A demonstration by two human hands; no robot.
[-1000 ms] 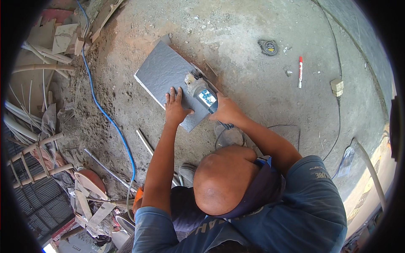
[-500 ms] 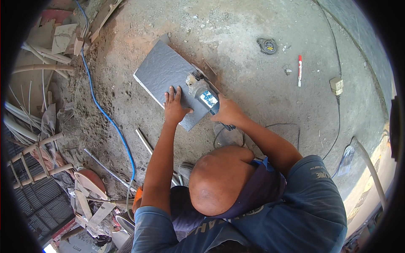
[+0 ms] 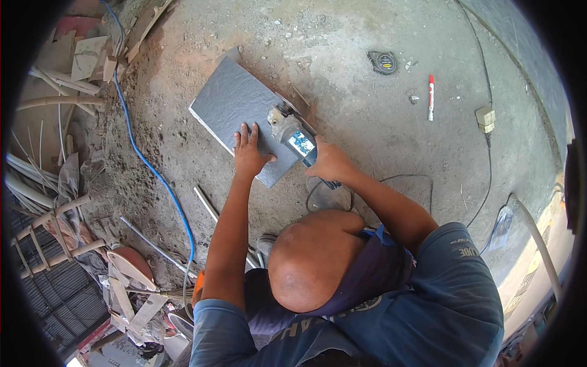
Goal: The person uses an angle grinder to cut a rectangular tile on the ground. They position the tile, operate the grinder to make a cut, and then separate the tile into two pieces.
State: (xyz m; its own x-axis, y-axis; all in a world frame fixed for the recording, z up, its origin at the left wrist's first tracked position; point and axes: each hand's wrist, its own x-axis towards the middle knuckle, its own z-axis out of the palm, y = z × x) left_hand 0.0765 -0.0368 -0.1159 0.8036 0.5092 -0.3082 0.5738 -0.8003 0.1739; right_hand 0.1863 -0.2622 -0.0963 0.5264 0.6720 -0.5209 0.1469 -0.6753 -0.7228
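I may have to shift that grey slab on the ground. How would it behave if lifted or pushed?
The grey tile looks stiff and flat, so it likely won't flex. It probably drags on the gritty concrete floor rather than gliding. Its thin edges may chip if dropped.

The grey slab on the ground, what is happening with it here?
A person crouches over the grey slab, which lies flat on the dusty concrete floor. The left hand presses flat on the slab near its lower edge. The right hand grips a power grinder set at the slab's right edge. A tape measure and a red marker lie apart.
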